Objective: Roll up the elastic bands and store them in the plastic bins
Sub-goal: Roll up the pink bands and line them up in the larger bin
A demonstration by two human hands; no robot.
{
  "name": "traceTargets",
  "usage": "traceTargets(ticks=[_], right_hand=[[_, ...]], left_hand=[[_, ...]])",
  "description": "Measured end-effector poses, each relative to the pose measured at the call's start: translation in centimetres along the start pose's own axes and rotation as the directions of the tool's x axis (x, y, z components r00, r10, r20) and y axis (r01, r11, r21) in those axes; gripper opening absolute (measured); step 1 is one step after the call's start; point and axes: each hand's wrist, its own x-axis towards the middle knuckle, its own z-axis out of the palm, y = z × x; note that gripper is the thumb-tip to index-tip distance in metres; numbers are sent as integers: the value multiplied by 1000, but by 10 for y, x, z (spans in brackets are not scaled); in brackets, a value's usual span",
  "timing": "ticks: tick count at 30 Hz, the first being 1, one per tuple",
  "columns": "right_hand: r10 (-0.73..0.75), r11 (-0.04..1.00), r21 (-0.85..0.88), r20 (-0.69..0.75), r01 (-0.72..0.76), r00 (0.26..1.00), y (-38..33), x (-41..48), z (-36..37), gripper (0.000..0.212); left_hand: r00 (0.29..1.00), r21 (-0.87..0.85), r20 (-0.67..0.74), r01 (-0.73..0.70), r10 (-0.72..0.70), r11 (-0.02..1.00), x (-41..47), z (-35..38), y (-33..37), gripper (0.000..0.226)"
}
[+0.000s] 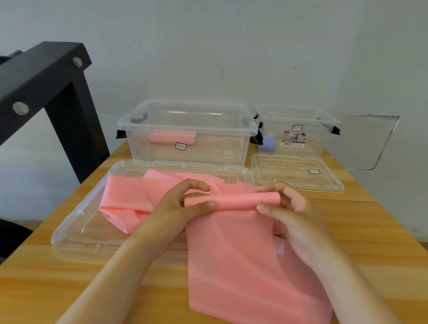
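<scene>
A wide pink elastic band (pixel 249 267) lies across the wooden table, its far end wound into a short roll (pixel 232 200). My left hand (pixel 180 205) pinches the roll's left end and my right hand (pixel 289 211) pinches its right end, both just above the table. More pink band (pixel 123 200) lies bunched on a large clear lid (pixel 75 234). Behind stands a large clear plastic bin (pixel 188 122) holding one rolled pink band (pixel 172 137). A smaller clear bin (pixel 297 125) at the back right holds a rolled purple band (pixel 268 143).
A small clear lid (pixel 298 172) lies in front of the smaller bin. A black metal frame (pixel 39 87) rises at the left beside the table edge. The grey wall stands close behind the bins. Bare wooden tabletop (pixel 387 246) lies to the right.
</scene>
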Motion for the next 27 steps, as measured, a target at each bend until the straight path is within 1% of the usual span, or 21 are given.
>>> traceTargets(ticks=[2, 3, 6, 8, 10, 12, 14, 16, 17, 19, 24, 26, 27], right_hand=[[21, 1000, 21, 23, -21, 1000, -1, 0, 1, 29], [31, 999, 21, 31, -31, 999, -2, -1, 2, 27], [50, 999, 7, 36, -50, 998, -2, -3, 5, 30], [39, 999, -13, 2, -39, 999, -1, -4, 6, 24], [21, 999, -39, -25, -22, 999, 0, -3, 4, 20], [-3, 998, -66, -32, 1, 999, 1, -3, 3, 24], [-17, 998, -67, -22, 16, 1000, 1, -2, 3, 28], [-14, 997, -70, -7, 13, 1000, 1, -2, 3, 29], [-5, 997, -77, 1, 5, 1000, 1, -2, 3, 29], [24, 996, -84, 18, -23, 1000, 1, -2, 4, 28], [63, 993, -104, 4, -63, 998, 2, -2, 4, 16], [59, 991, -115, -21, -61, 998, 3, -2, 3, 13], [54, 992, -115, -33, -57, 998, 4, -2, 3, 13]], left_hand=[[997, -64, 11, -75, 76, 995, 0, 0, 0, 24], [994, -75, 8, -108, 109, 991, 0, 1, 2, 24], [989, -75, -19, -147, 146, 986, -1, 1, 3, 32], [995, -91, -33, -97, 94, 991, -1, 2, 3, 36], [1000, -125, -20, 19, -22, 992, -2, 4, 3, 36], [992, -123, 13, 123, -123, 985, -3, 7, 4, 28], [990, -105, 9, 143, -142, 984, -4, 7, 5, 16], [993, -63, -16, 116, -117, 991, -4, 6, 6, 8], [995, -44, -28, 99, -100, 994, -3, 5, 6, 10], [998, -27, -43, 53, -54, 998, -3, 2, 5, 20], [994, -27, 28, -108, 109, 994, -3, 1, 4, 25], [994, -39, 32, -100, 102, 994, -3, 1, 3, 26], [997, -43, 27, -69, 70, 997, -2, 2, 2, 25]])
